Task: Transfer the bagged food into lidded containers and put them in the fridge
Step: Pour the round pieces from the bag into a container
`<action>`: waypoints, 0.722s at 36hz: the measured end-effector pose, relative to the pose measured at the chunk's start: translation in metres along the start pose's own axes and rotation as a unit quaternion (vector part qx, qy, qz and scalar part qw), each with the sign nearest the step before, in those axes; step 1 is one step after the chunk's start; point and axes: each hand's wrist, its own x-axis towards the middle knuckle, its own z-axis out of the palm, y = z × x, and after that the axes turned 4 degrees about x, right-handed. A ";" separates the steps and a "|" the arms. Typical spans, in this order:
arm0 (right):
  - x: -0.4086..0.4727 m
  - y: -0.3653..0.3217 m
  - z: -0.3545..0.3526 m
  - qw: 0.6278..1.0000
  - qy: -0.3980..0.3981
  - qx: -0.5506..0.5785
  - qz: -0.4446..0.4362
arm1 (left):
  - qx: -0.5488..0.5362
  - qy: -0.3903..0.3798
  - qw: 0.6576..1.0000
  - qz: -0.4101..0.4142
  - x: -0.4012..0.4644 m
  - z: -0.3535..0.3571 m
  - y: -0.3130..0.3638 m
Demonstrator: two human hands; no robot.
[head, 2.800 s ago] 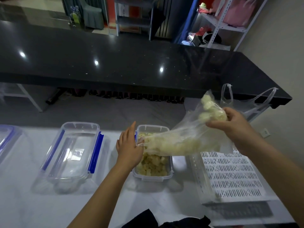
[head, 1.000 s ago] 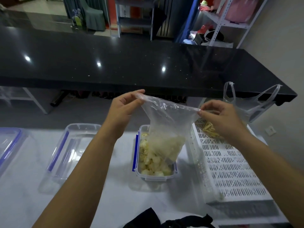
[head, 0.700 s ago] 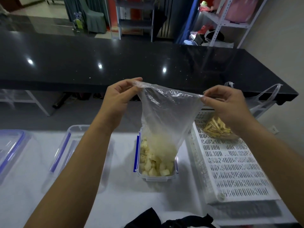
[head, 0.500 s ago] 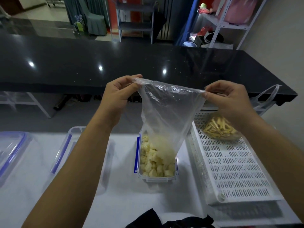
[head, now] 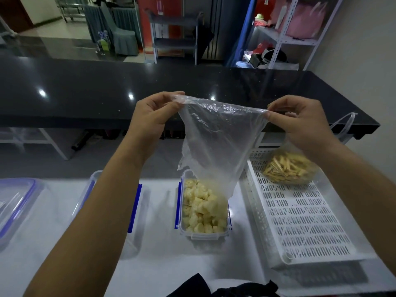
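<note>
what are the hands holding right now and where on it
Both hold the clear plastic bag: left hand and right hand each pinch one corner of its upturned bottom edge, its mouth hanging over the container.

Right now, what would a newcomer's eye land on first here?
The crumpled clear plastic bag at centre, stretched upside down between the left hand and right hand, each pinching a corner. Below it, the clear rectangular container of pale yellow food chunks sits on the white table.
</note>
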 end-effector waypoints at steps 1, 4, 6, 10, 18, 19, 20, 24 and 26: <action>0.001 -0.001 -0.001 1.000 0.002 -0.003 -0.004 | 0.000 0.000 1.000 0.003 0.000 0.000 0.001; 0.004 -0.009 -0.006 1.000 0.008 -0.010 -0.014 | -0.009 -0.002 1.000 0.009 0.000 0.000 0.005; 0.006 -0.015 -0.010 1.000 0.014 -0.013 -0.022 | -0.015 -0.003 1.000 0.015 0.001 0.000 0.007; 0.009 -0.022 -0.015 0.999 0.017 -0.019 -0.036 | -0.024 -0.002 0.999 0.030 0.002 0.001 0.012; 0.006 -0.032 -0.025 0.998 0.044 -0.004 -0.052 | -0.026 -0.009 0.999 0.047 -0.001 0.003 0.022; 0.006 -0.033 -0.027 0.997 0.050 0.002 -0.055 | -0.030 -0.009 0.998 0.048 -0.002 0.004 0.023; 0.005 -0.034 -0.028 0.997 0.055 0.006 -0.059 | -0.032 -0.010 0.998 0.050 -0.003 0.004 0.024; 0.001 -0.028 -0.027 0.997 0.045 -0.012 -0.061 | -0.026 -0.015 0.998 0.052 -0.006 0.009 0.024; -0.002 -0.024 -0.029 0.998 0.024 -0.025 -0.056 | -0.022 -0.014 0.999 0.048 -0.009 0.013 0.023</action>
